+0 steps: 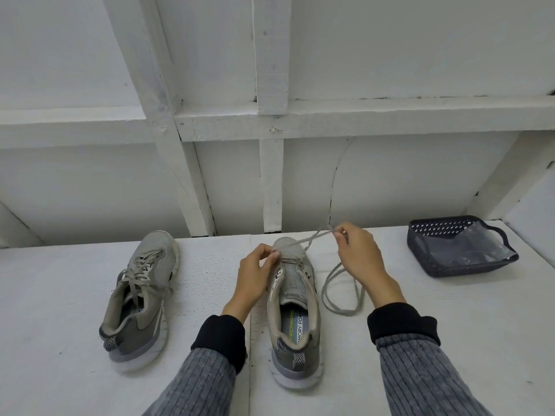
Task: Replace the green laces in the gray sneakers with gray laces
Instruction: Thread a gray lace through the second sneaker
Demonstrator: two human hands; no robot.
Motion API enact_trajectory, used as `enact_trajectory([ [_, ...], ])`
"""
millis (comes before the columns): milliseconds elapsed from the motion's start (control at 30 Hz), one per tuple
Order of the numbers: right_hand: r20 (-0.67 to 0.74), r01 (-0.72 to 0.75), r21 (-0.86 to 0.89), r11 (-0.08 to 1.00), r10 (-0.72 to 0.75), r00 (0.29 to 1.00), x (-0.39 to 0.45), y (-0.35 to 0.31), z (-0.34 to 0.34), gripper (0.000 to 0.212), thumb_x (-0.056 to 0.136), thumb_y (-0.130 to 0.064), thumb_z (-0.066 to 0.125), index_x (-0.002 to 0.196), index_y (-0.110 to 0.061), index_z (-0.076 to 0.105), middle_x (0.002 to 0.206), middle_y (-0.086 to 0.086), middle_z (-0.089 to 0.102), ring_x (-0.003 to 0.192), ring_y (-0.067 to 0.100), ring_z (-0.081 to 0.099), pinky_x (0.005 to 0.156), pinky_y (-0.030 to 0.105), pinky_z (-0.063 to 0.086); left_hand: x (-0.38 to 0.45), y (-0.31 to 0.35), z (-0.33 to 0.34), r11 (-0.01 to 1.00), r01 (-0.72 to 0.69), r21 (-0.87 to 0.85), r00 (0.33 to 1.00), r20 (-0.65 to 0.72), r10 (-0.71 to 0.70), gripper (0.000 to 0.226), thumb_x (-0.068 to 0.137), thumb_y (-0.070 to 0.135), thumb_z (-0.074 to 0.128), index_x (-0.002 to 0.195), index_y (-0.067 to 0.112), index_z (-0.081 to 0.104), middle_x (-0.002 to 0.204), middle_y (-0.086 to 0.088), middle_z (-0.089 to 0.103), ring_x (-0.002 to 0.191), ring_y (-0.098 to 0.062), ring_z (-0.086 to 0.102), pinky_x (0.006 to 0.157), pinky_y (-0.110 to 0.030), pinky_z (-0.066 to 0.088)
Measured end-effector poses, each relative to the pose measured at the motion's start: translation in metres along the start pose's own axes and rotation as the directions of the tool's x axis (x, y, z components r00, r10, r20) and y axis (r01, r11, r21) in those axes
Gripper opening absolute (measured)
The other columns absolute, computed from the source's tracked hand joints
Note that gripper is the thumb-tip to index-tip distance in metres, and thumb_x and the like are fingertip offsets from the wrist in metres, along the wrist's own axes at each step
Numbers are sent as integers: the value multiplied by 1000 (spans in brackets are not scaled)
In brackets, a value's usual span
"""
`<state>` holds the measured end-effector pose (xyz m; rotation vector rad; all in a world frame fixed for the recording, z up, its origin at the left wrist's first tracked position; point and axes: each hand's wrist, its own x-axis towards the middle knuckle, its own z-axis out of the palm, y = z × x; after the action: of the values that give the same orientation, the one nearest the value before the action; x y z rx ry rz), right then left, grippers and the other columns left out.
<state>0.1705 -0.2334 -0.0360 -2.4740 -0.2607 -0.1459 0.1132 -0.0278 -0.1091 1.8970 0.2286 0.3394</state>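
Left grip (pixel 255 273) pinches lace (pixel 341 291) at sneaker (pixel 295 307) eyelet; right grip (pixel 357 253) pinches lace end; basket (pixel 459 250) right

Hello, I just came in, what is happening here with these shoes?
A person is lacing the near sneaker with a gray lace. The left hand pinches at the lowest eyelets near the toe, while the right hand pulls the lace up and away; the slack loops on the white table. The other sneaker, to the left, is already laced in gray. A dark basket with a clear bag sits to the right.
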Motion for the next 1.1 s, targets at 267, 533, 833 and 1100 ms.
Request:
enact_trajectory([
  [267,-64,-93,-161,983,84,994,-11,7,22,20,94,-7,49,109,-14,62,110,4,56,105,24,49,83,37,32,-3,12,-3,997,55,-58,969,-239,-67,12,83,15,78,74,16,70,71,7,71,70,-3,65,66,-11,49],
  [533,265,-82,438,895,-42,963,-14,-30,38,26,100,-19,40,123,-25,50,123,-7,61,106,15,54,96,38,43,6,32,-12,987,-26,-157,1000,13,28,7,82,13,78,81,15,72,78,4,73,77,-9,68,76,-22,54],
  [833,303,-120,485,867,-38,952,-11,-27,42,45,102,-29,42,63,-23,64,86,2,59,97,23,52,87,37,39,14,37,-37,991,18,-129,892,451,42,32,97,39,56,89,8,61,89,-6,61,88,-13,55,88,-25,44],
  [1100,431,-162,575,802,-129,893,-14,-40,33,40,102,-25,44,73,-12,69,62,-3,57,65,16,45,70,29,39,6,46,-32,990,42,-133,875,484,28,27,104,25,43,81,12,53,76,16,59,79,-1,54,81,-11,41],
])
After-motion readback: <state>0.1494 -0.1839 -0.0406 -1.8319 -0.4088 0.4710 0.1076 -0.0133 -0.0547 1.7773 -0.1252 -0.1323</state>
